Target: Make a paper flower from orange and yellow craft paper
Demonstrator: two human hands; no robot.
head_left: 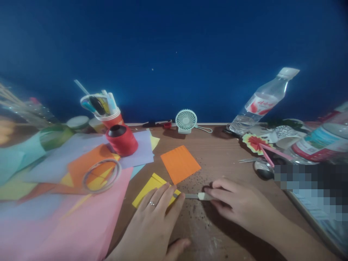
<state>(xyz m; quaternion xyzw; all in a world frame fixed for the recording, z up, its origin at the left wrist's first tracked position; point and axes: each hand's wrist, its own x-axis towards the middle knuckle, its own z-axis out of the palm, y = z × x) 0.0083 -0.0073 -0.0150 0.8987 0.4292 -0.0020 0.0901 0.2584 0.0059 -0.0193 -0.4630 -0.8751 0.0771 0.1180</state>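
A folded piece of yellow paper (pixel 146 189) lies on the brown table, and my left hand (pixel 156 214) rests flat over it with the fingers stretched out. My right hand (pixel 240 199) is closed around the pale handle of a craft knife (pixel 203 196). Its flat blade points left and reaches the right edge of the yellow paper, by my left fingertips. Just behind the blade is an orange square of paper (pixel 181 165) with faint crease lines. Small dark specks dot the tabletop around the blade.
Coloured sheets (pixel 114 214) spread over the left side, with a red thread spool (pixel 126 141) and a pen cup (pixel 108 116). At the back stands a small fan (pixel 186 120). Plastic bottles (pixel 262 103), a pink-handled paper rosette (pixel 255 143) and a pixelated patch (pixel 312 192) are right.
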